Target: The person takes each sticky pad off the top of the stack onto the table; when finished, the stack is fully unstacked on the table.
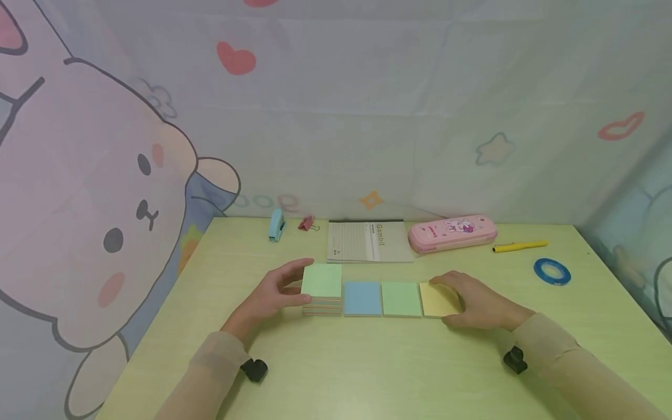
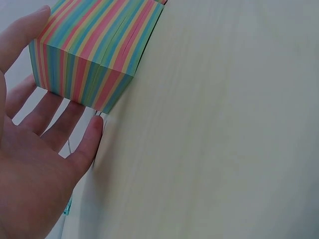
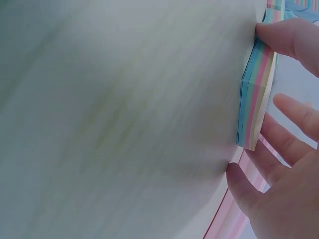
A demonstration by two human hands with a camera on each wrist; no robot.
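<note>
A tall stack of sticky note pads (image 1: 322, 280), green on top with striped coloured sides, stands at the left end of a row on the table. My left hand (image 1: 278, 289) holds its left side, thumb on the near face and fingers behind. Beside it lie a flat blue sticky note pad (image 1: 362, 298) and a green one (image 1: 401, 299). At the right end my right hand (image 1: 475, 300) grips a yellow sticky note pad (image 1: 437, 300) between thumb and fingers. The right wrist view shows this thin pad's layered edge (image 3: 254, 94).
Along the back of the table (image 1: 388, 373) are a blue stapler (image 1: 276, 226), a pink binder clip (image 1: 307, 223), a notebook (image 1: 370, 241) and a pink pencil case (image 1: 452, 233). A yellow pen (image 1: 520, 246) and a blue tape roll (image 1: 538, 274) lie at the right.
</note>
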